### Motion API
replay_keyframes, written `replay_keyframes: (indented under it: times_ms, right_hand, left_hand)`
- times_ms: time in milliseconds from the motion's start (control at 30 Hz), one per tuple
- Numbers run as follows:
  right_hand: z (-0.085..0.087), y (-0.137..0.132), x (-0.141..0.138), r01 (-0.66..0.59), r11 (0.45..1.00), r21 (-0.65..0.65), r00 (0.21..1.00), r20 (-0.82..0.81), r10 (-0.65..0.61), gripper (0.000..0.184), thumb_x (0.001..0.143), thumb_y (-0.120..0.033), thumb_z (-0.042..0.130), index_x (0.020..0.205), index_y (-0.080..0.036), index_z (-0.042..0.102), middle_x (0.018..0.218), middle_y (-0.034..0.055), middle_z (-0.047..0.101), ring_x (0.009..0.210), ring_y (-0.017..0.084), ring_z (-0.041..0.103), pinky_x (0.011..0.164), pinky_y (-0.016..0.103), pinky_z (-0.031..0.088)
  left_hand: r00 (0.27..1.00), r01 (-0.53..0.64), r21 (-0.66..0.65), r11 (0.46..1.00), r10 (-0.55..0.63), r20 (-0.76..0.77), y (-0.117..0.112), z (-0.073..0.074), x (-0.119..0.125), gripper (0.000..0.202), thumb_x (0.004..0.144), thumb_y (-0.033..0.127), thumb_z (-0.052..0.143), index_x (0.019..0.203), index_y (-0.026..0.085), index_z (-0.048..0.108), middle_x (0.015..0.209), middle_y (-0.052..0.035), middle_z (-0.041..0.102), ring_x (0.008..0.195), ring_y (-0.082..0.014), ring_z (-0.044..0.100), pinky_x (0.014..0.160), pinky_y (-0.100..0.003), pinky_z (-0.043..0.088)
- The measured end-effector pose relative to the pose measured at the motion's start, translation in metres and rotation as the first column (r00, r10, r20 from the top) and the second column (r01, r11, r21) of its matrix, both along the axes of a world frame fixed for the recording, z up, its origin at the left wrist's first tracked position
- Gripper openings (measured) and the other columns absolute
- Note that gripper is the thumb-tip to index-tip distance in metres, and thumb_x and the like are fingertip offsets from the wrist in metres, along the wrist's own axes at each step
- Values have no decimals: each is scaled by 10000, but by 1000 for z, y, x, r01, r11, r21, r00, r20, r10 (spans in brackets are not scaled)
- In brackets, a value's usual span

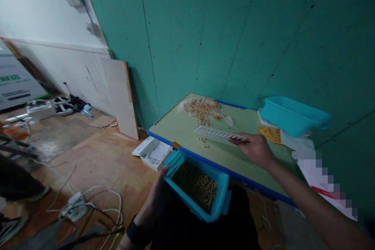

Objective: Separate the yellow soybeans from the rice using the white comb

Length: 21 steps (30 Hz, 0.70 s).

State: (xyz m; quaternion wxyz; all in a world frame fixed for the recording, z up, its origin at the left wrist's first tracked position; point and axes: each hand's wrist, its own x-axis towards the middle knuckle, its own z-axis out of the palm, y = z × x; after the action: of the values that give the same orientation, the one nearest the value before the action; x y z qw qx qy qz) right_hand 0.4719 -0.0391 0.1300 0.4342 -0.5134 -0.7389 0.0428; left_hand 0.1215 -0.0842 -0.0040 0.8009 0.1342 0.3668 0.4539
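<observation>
My left hand (162,181) grips the near-left edge of a blue plastic basket (218,207) filled with soybeans, held just below the table's blue front edge. My right hand (256,149) is closed on one end of a long white slotted tray (215,134) that lies on the green tabletop (181,129). A pile of soybeans mixed with white grains (204,110) sits at the table's far side, beyond the tray. A few loose beans (205,143) lie in front of the tray.
A second blue basket (293,115) stands at the table's right on white papers, with a yellow packet (272,134) beside it. A white box (152,152) lies on the wooden floor left of the table, and cables with a power strip (76,207) trail nearby. A teal wall stands behind.
</observation>
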Motion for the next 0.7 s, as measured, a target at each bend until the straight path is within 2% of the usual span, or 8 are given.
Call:
replay_keyframes:
  times_ms: [67,167,400,500,633,700]
  right_hand:
    - [-4,11,5,-15,998,-54,1000,4,15,228,960,-396,781,950,-220,926,842,68,877,672,273,848,583,290,631]
    - [-9,17,7,-30,994,-108,1000,7,31,206,943,-359,789,986,-215,931,858,62,879,647,255,834,540,269,592]
    - [-11,12,7,-31,992,-119,999,8,32,176,923,-303,788,988,-226,932,895,67,882,699,277,856,594,294,639]
    - [-9,-3,2,-48,993,-108,999,-3,48,174,938,-292,765,976,-249,930,882,55,882,718,282,867,616,301,668]
    - [-3,-40,-13,-66,996,-55,997,37,68,223,943,-221,714,991,-269,926,910,41,886,725,265,872,670,297,701]
    - [0,-60,-25,-79,996,-28,995,57,81,265,954,-187,677,1007,-274,922,929,32,890,747,248,876,730,292,715]
  left_hand:
    - [999,-44,-41,998,43,-20,2,3,1,908,906,567,771,1663,114,551,1414,-202,825,1545,-464,595,1316,-614,428]
    - [997,-72,-48,996,70,-34,4,3,1,888,894,566,781,1663,175,569,1468,-168,804,1529,-462,613,1310,-619,441]
    - [1000,-11,-7,1000,11,13,7,-2,-3,925,904,558,798,1719,237,501,1574,-155,738,1543,-466,597,1307,-635,444]
    - [1000,-22,10,1000,22,-23,3,3,-4,907,909,574,802,1710,256,521,1568,-144,745,1556,-466,582,1307,-630,446]
    - [998,54,8,999,-54,13,0,5,-8,862,901,611,809,1643,219,611,1473,-151,804,1544,-473,594,1308,-624,444]
    - [997,79,74,994,-79,1,-1,5,-9,774,915,632,798,1562,221,691,1398,-149,841,1535,-476,601,1296,-623,451]
